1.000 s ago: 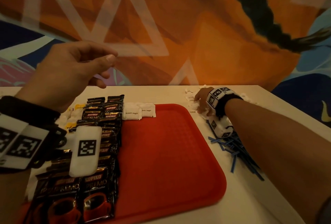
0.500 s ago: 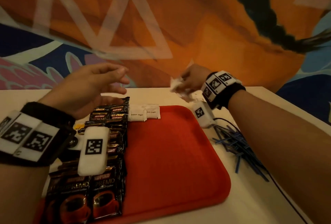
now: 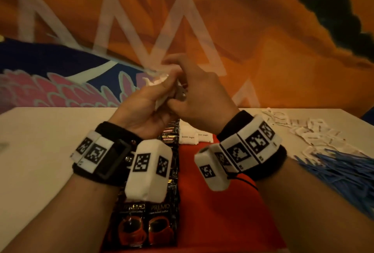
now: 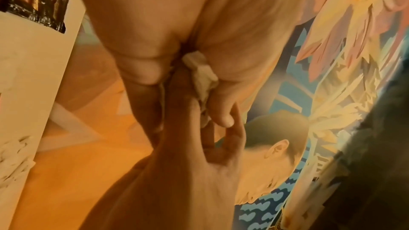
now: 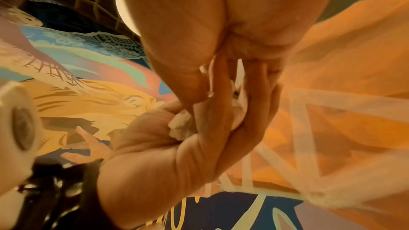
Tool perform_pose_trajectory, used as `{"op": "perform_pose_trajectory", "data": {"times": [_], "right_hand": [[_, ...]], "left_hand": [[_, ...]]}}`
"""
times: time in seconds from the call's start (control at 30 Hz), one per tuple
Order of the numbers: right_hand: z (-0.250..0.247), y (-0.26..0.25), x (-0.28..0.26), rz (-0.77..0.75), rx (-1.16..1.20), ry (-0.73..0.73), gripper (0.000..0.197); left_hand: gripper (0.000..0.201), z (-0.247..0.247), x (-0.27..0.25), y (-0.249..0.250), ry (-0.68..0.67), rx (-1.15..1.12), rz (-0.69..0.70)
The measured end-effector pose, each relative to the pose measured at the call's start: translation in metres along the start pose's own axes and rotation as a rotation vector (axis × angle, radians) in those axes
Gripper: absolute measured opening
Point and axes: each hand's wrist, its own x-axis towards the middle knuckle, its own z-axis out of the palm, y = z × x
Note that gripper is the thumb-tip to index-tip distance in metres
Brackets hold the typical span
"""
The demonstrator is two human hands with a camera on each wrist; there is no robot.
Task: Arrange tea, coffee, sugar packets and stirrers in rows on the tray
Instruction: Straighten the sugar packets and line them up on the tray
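White sugar packets, a small crumpled bunch, sat pinched between both hands raised above the far end of the red tray. Change vs a second ago: right hand was down at the loose packet pile on the bench, to the right of the tray; half a second ago it was lifting a bunch, and at this moment it met the left hand mid-air. Left hand fingers were curled round the bunch, thumb clamped on top; right hand fingers were curled in against the same bunch. Likely meaning: packets being squared up or handed over before extending the sugar row, where two brown sugar packets already lay at the tray's far edge. Coffee sachets filled the tray's left side in rows. Blue stirrers were untouched in a heap on the bench to the right, so that step looked pending. Hard to read: packet count in the bunch, since the hands covered most of it; wrist views showed only a sliver of paper between fingers. Tea could not be made out. Wrist units hid part of the coffee rows, motion blur throughout.
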Motion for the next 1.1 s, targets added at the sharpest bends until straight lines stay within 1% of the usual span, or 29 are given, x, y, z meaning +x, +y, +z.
{"op": "perform_pose_trajectory", "data": {"times": [0.07, 0.1, 0.17, 0.23, 0.3, 0.37, 0.47, 0.53, 0.6, 0.67, 0.77, 0.87, 0.97, 1.03, 1.1], "right_hand": [[0.000, 0.002, -0.004, -0.034, 0.031, 0.040, 0.069], [0.000, 0.004, -0.006, -0.052, 0.062, 0.077, 0.070], [-0.002, 0.009, -0.008, -0.069, 0.090, 0.175, 0.066], [-0.004, 0.014, -0.011, -0.086, 0.089, 0.243, 0.054], [-0.003, 0.020, -0.012, -0.153, 0.048, 0.280, 0.036], [-0.001, 0.027, -0.012, -0.211, -0.045, 0.270, 0.025], [-0.001, 0.035, -0.012, -0.256, -0.111, 0.208, 0.031], [-0.002, 0.038, -0.012, -0.295, -0.137, 0.192, 0.031], [-0.003, 0.042, -0.012, -0.347, -0.161, 0.214, 0.024], [-0.002, 0.045, -0.012, -0.367, -0.153, 0.245, 0.019], [-0.002, 0.047, -0.012, -0.341, -0.106, 0.253, 0.010], [-0.001, 0.046, -0.011, -0.311, -0.083, 0.238, 0.007], [0.002, 0.045, -0.011, -0.207, -0.008, 0.194, 0.004], [0.004, 0.044, -0.012, -0.123, 0.083, 0.176, 0.005], [0.004, 0.042, -0.012, -0.042, 0.177, 0.224, 0.007]], "left_hand": [[0.050, 0.000, 0.001, 0.004, 0.027, -0.102, 0.035], [0.049, 0.001, 0.002, 0.005, 0.041, -0.145, 0.055], [0.046, 0.002, 0.004, 0.008, 0.114, -0.210, 0.084], [0.041, 0.003, 0.005, 0.008, 0.164, -0.229, 0.108], [0.039, 0.004, 0.006, 0.006, 0.155, -0.210, 0.098], [0.034, 0.005, 0.006, 0.004, 0.137, -0.217, 0.082], [0.023, 0.005, 0.008, 0.002, 0.125, -0.255, 0.100], [0.020, 0.005, 0.010, 0.001, 0.144, -0.270, 0.123], [0.022, 0.005, 0.011, 0.001, 0.165, -0.268, 0.129], [0.022, 0.007, 0.010, 0.002, 0.158, -0.261, 0.133], [0.020, 0.009, 0.009, 0.001, 0.138, -0.222, 0.117], [0.022, 0.009, 0.010, -0.001, 0.151, -0.192, 0.110], [0.024, 0.009, 0.011, -0.002, 0.179, -0.231, 0.117], [0.027, 0.007, 0.013, -0.003, 0.206, -0.276, 0.125], [0.030, 0.001, 0.016, -0.005, 0.287, -0.252, 0.137]]}}
